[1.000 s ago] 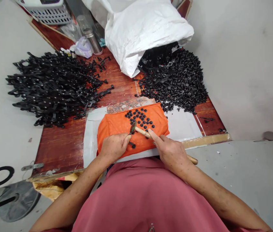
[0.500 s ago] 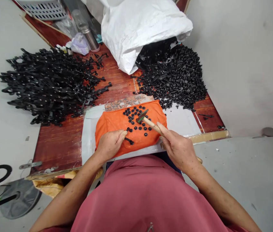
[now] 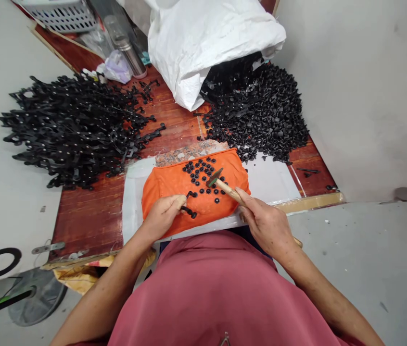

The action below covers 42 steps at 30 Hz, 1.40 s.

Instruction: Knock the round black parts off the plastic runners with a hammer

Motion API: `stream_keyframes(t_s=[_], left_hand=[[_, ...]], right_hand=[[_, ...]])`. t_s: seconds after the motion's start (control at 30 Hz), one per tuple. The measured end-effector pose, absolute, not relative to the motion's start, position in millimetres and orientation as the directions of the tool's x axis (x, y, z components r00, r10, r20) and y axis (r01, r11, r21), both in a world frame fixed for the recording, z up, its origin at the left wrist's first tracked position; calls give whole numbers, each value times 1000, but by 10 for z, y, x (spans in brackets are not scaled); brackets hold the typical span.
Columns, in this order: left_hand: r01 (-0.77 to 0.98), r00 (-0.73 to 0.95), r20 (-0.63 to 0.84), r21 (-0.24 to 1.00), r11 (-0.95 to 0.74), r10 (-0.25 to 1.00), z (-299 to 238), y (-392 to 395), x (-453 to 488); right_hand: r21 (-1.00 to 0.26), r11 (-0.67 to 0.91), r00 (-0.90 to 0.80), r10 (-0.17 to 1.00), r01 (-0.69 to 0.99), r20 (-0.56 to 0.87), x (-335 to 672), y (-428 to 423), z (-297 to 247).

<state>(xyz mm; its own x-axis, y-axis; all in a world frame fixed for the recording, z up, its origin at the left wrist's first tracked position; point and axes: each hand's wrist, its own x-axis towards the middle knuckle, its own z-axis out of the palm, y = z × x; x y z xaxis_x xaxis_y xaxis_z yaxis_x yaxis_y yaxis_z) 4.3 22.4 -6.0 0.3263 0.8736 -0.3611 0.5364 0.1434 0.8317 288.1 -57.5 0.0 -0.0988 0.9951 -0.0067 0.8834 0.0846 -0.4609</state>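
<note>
My right hand (image 3: 266,218) is closed around the wooden handle of a small hammer (image 3: 225,188). The hammer's dark head hovers over or rests on the orange cloth (image 3: 174,185); which one I cannot tell. Several small round black caps (image 3: 197,177) lie in a cluster on that cloth, around the hammer head. At the left of the cluster, my left hand (image 3: 163,216) pinches a thin black strap-like part (image 3: 190,211). Two knobbed ends of it stick out past the fingers, and the rest is hidden in the hand.
A large heap of black strap-like parts (image 3: 69,127) covers the table's left. Small black pieces (image 3: 261,115) spill from a white sack (image 3: 210,43) at the right. Behind stand a steel flask (image 3: 131,57) and a grey basket (image 3: 62,14). White sheeting (image 3: 272,180) lies under the orange cloth.
My left hand has drawn slightly left with the black part, so more of its ends shows. The hammer head has shifted a little to the right and down.
</note>
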Motion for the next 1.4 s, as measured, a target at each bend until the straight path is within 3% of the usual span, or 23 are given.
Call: stream_keyframes(t_s=[0.1,0.23,0.37,0.43,0.77,0.93,1.07,1.2,1.4], left_hand=[[229,349,-536,844,484,769,-45,190,25],[-7,475,-541,786,618,693,-13,85,-17],[-29,490,-536,778,628,687,-38,-121,-141],[-16,480,-535,787,617,695,-75,-247,-230],[45,444,-524,823,566,727,-209,-580,-523],[197,378,-484,875,442,789,-164,-562,-467],[428,361,-339,888,168,869,-8,-459,-258],[579,448,-190,806,-122,874,194,-322,27],[715,473,-104,625,-312,875,162,-68,363]], right_hand=[[-532,28,-75,995,846,-66,2802,-511,34],[-530,67,-139,986,845,-96,2488,-254,120],[-321,235,-286,950,917,-122,2076,74,202],[-274,263,-311,939,925,-148,1918,179,209],[-184,316,-340,933,931,-116,1739,132,213],[-154,189,-194,981,970,-15,2237,-57,291],[-108,-140,154,979,984,132,3057,-291,170],[-62,-403,407,910,913,78,3777,-467,13],[-219,-444,477,869,869,128,3945,-788,-118]])
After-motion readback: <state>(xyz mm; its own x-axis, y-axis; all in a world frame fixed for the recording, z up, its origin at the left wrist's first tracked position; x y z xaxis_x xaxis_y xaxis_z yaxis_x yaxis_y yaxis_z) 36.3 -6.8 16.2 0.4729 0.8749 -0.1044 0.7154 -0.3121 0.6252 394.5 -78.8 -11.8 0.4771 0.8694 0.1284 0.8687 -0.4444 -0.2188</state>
